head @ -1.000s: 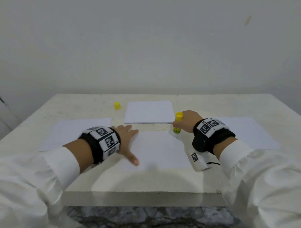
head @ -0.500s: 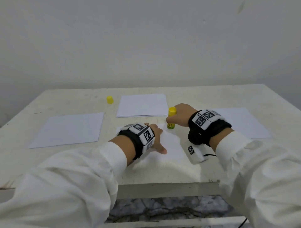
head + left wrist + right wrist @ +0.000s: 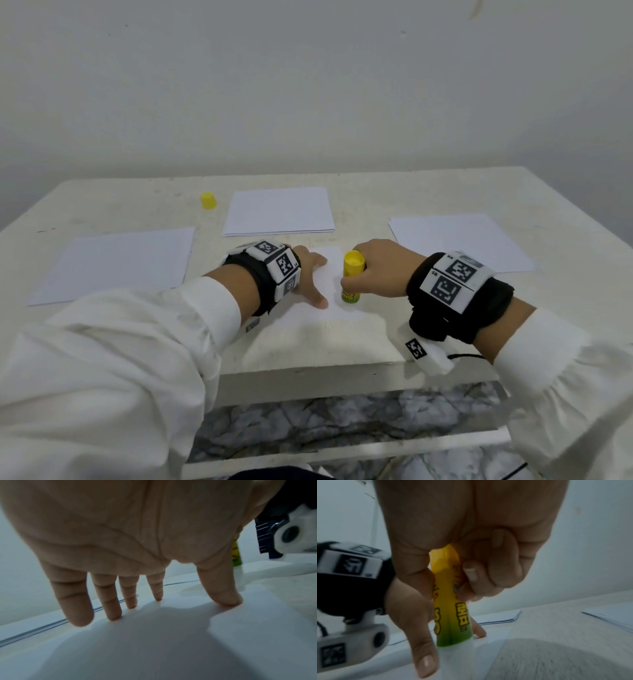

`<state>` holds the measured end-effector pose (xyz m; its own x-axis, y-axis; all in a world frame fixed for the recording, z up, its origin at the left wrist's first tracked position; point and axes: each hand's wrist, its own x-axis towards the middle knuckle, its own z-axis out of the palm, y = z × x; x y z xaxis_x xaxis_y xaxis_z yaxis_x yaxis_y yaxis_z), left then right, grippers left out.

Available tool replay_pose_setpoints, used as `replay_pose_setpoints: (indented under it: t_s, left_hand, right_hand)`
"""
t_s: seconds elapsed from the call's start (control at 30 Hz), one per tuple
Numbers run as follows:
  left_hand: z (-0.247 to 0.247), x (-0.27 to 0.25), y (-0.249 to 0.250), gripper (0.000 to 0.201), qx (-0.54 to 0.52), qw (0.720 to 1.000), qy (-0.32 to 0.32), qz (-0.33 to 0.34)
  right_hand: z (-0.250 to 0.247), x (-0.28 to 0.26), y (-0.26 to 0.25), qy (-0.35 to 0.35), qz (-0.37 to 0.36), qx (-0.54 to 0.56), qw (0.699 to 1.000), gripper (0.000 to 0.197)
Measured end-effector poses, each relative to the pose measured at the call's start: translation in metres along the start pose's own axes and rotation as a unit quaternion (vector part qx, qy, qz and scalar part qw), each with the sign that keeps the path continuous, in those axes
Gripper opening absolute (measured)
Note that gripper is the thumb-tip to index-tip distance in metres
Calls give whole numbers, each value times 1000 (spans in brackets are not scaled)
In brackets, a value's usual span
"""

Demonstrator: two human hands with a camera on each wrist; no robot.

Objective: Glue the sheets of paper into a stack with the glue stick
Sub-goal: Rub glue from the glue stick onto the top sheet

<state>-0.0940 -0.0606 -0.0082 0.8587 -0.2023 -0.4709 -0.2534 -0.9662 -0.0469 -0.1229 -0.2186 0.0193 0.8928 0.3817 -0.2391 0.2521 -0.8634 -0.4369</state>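
On the counter (image 3: 359, 192), the left hand (image 3: 310, 277) lies flat, fingers spread, pinning the thin, floppy sheet (image 3: 329, 308), which would likely slide or buckle unpinned. Just right, the right hand (image 3: 380, 270) grips the light, rigid glue stick (image 3: 351, 277) mid-barrel, its tip seemingly touching the paper.

Left hand (image 3: 128, 536) flat on sheet (image 3: 171, 642)

Yellow cap (image 3: 208, 200) far left, paper stack (image 3: 279, 212) behind hands
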Motion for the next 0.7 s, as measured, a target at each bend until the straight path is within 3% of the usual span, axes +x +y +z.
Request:
replay_pose_setpoints:
  t_s: [0.1, 0.17, 0.27, 0.33, 0.43, 0.57, 0.7]
  left_hand:
    - [4, 1, -2, 102, -27, 1000, 16, -3]
    - [8, 0, -5, 101, -53, 998, 32, -4]
    - [13, -5, -10, 94, -86, 995, 56, 12]
    - [16, -8, -14, 89, -100, 993, 65, 18]
    - [19, -8, -16, 78, -116, 991, 68, 9]
    - [20, -6, -16, 67, -104, 992, 65, 1]
    - [22, -4, -17, 60, -89, 993, 74, -3]
  right_hand:
    - [-7, -8, 5, -17, 9, 37, 999, 23]
    - [-17, -9, 12, 6, 11, 127, 992, 13]
    - [-31, 3, 29, 106, 27, 343, 933, 19]
    - [-32, 19, 37, 142, 46, 402, 904, 27]
    - [-21, 49, 41, 154, 86, 353, 919, 22]
    - [-11, 71, 44, 190, 123, 300, 927, 37]
    - [-8, 76, 48, 162, 171, 201, 951, 42]
